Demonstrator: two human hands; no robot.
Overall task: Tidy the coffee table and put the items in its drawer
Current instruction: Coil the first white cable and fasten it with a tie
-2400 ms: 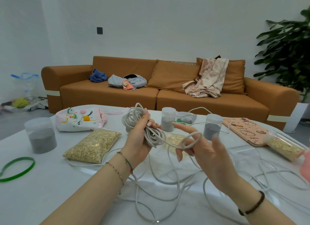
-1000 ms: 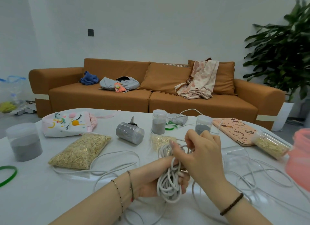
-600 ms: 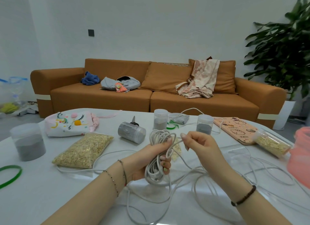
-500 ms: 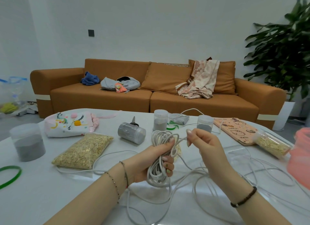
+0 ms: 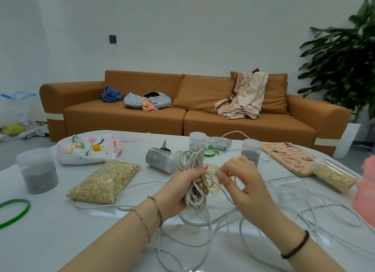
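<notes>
A long white cable (image 5: 190, 162) is partly wound into a coil above the white coffee table (image 5: 50, 241). My left hand (image 5: 182, 188) grips the coil upright round its middle. My right hand (image 5: 241, 182) pinches a loose strand of the same cable just right of the coil. The rest of the cable lies in tangled loops (image 5: 316, 208) on the table under and to the right of both hands. No drawer is in view.
On the table: a bag of oats (image 5: 105, 180), a grey-filled tub (image 5: 38, 170), a green band (image 5: 14, 210), a printed pouch (image 5: 87, 148), a lying jar (image 5: 160, 160), scissors (image 5: 164, 147), two upright jars (image 5: 196, 139) (image 5: 251, 152), a pink notebook (image 5: 290, 158), an oat jar (image 5: 332, 176). A brown sofa (image 5: 182, 117) stands behind.
The coil was raised from low over the table to upright in my left hand. My right hand drew a strand out to the right, then came back close to the coil.
</notes>
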